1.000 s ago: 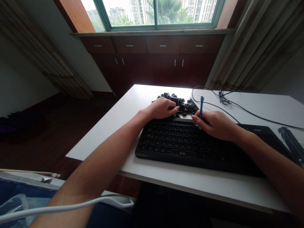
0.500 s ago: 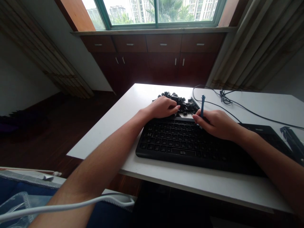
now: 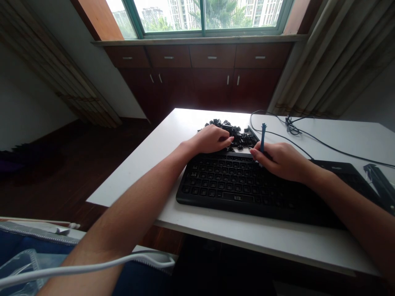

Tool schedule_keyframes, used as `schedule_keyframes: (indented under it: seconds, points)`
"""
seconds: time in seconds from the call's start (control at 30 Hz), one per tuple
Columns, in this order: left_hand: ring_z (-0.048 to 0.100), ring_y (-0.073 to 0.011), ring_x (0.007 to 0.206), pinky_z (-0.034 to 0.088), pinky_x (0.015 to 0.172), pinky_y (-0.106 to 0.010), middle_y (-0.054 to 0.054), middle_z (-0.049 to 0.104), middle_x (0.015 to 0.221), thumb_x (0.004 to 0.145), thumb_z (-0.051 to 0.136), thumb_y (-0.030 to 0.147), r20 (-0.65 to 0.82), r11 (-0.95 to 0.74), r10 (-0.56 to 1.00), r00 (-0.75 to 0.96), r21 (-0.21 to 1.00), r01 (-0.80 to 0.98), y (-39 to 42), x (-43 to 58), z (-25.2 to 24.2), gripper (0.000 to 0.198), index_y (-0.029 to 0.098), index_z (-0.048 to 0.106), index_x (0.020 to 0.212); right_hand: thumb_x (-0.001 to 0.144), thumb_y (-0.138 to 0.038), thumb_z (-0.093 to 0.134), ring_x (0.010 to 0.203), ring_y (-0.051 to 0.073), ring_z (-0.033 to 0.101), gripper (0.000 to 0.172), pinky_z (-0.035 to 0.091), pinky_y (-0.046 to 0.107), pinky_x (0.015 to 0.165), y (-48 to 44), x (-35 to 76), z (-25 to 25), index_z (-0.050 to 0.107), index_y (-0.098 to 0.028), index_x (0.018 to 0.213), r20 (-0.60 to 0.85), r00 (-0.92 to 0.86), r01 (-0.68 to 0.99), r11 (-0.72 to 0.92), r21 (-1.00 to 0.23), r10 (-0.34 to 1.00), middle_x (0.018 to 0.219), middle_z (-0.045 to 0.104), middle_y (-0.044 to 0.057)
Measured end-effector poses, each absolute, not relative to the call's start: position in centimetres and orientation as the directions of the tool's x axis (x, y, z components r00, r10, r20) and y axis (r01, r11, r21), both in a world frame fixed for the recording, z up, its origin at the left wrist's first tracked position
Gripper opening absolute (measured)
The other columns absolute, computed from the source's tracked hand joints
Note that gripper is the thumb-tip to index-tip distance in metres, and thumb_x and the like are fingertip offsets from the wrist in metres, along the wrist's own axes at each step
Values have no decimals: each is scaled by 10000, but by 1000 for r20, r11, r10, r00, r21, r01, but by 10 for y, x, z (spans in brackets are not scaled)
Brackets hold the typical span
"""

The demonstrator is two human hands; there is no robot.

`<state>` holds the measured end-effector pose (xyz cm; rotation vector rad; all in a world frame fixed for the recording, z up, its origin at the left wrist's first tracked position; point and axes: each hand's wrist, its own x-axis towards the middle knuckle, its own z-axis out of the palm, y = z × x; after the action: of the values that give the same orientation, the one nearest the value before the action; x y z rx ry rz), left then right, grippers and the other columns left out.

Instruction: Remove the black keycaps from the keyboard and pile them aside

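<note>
A black keyboard [image 3: 216,174] with its keycaps off lies on the white table, its sockets bare across the left part. My left hand [image 3: 212,138] rests at its upper left edge, in front of a pile of loose black keycaps [image 3: 236,133]. Its fingers are curled closed, and whatever they hold, if anything, is hidden. In my right hand [image 3: 279,160], a slim blue brush-like tool [image 3: 263,137] is pinched upright, its flared end up. The tool's lower end is mostly covered by the fingers, above the keyboard's upper middle.
A black cable [image 3: 333,146] loops across the back right of the white table [image 3: 138,168]. Something dark in clear plastic [image 3: 378,181] lies at the right. A white cord [image 3: 92,269] crosses at lower left. Cabinets [image 3: 197,82] stand behind.
</note>
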<state>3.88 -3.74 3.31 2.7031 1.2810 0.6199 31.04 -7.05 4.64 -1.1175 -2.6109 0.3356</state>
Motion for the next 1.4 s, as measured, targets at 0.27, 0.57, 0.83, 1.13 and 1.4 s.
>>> schedule_keyframes:
  seconds: [0.27, 0.57, 0.83, 1.13, 1.4]
  points:
    - [356, -103, 504, 299, 581, -299, 18, 472, 536, 991, 494, 397, 319, -641, 763, 563, 251, 726, -38, 40, 34, 449, 189, 539, 595, 1023, -548, 377, 580, 158, 541, 442, 337, 310, 620, -71, 310, 47, 646, -206, 945, 164, -662, 666, 675, -318, 731, 651, 609, 25]
    - [360, -100, 505, 315, 580, -295, 26, 456, 537, 994, 491, 402, 316, -640, 763, 564, 244, 728, -37, 40, 34, 453, 191, 506, 593, 1026, -547, 373, 592, 161, 558, 440, 343, 310, 628, -71, 310, 47, 646, -208, 963, 163, -661, 667, 673, -321, 733, 663, 623, 28]
    - [372, -99, 506, 327, 584, -296, 21, 472, 542, 997, 487, 402, 313, -640, 764, 564, 254, 726, -38, 40, 34, 450, 191, 515, 600, 1028, -546, 376, 602, 164, 570, 442, 358, 309, 634, -70, 311, 46, 649, -204, 967, 161, -664, 663, 675, -323, 730, 667, 628, 31]
    - [383, -105, 510, 334, 588, -296, 13, 490, 543, 995, 489, 401, 310, -636, 768, 561, 263, 725, -38, 40, 35, 449, 192, 538, 601, 1032, -533, 381, 589, 161, 566, 440, 361, 304, 622, -71, 311, 47, 657, -196, 971, 165, -671, 659, 683, -316, 723, 662, 627, 28]
    - [342, -102, 509, 305, 571, -291, 26, 466, 541, 993, 493, 405, 310, -629, 774, 552, 274, 727, -38, 40, 35, 431, 190, 546, 624, 1049, -501, 347, 667, 194, 652, 435, 373, 317, 649, -71, 311, 46, 656, -197, 1012, 192, -686, 669, 712, -211, 702, 756, 708, 59]
